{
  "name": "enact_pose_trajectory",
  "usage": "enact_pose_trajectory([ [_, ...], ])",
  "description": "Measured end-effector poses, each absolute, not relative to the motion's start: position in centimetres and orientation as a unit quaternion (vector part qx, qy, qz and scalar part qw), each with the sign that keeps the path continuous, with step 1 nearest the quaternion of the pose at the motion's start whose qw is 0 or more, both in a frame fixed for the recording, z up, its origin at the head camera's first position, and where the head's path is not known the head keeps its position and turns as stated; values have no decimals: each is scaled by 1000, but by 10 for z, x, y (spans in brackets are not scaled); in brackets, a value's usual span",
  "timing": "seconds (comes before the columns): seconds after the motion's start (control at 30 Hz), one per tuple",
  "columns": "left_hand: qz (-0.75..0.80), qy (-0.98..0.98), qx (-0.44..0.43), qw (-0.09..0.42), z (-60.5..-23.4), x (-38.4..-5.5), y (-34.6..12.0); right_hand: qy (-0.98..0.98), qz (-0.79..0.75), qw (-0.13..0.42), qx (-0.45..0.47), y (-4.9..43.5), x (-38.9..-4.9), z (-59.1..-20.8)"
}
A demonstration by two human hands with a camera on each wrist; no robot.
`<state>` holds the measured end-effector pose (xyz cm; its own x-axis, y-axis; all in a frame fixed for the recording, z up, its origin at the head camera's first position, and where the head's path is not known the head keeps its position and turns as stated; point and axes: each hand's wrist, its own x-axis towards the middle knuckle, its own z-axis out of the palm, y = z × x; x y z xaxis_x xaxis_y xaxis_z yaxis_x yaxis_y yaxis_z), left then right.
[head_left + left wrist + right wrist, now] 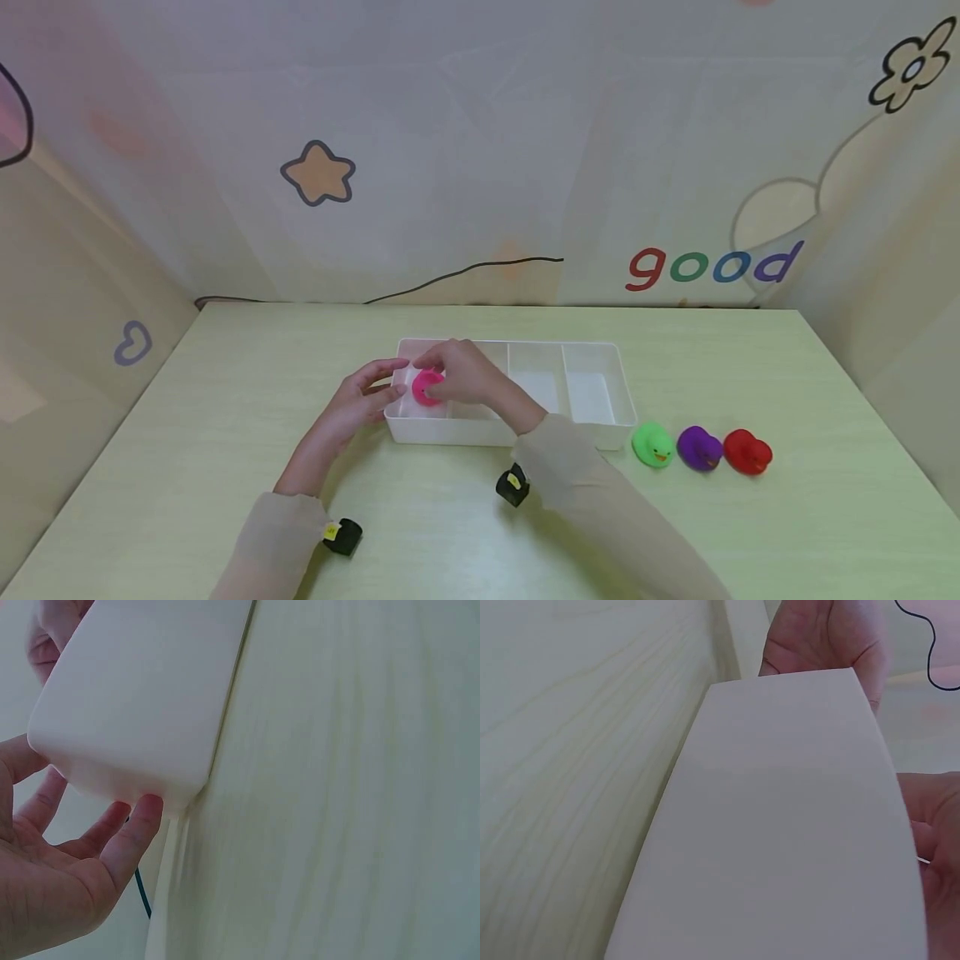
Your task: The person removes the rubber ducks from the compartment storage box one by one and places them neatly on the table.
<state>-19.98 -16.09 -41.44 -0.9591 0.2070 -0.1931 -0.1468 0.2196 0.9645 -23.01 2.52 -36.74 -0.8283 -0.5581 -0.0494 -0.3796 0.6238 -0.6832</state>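
A white divided tray stands on the table. In its leftmost compartment is a pink rubber duck, its face partly showing. My right hand reaches over the tray and pinches the duck, thumb at its side and fingers behind it. My left hand is at the tray's left end; the left wrist view shows its loosely spread fingers touching the end wall. From the right wrist, the tray's long outer wall hides the duck and most of the right hand.
Right of the tray, a green duck, a purple duck and a red duck sit in a row on the pale wooden table. Behind the table hangs a printed cloth, with more cloth at both sides.
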Motion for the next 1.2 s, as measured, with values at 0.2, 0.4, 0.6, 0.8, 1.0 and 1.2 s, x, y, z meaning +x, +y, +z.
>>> enact_pose_trajectory([
  [0.2,623,769,19,141,-415,-200,-160,906,-303,125,-266,18,-233,-373],
  [0.4,631,763,21,141,-416,-199,-160,925,-235,110,-279,11,-231,-375],
  [0.6,632,761,24,143,-417,-198,-159,941,-167,85,-281,8,-232,-382],
  [0.8,629,764,25,144,-416,-198,-159,936,-164,71,-302,9,-232,-380],
  [1.0,632,761,28,141,-415,-199,-161,922,-190,42,-336,18,-231,-371],
  [1.2,628,764,31,142,-414,-199,-161,896,-253,-5,-364,35,-224,-360],
])
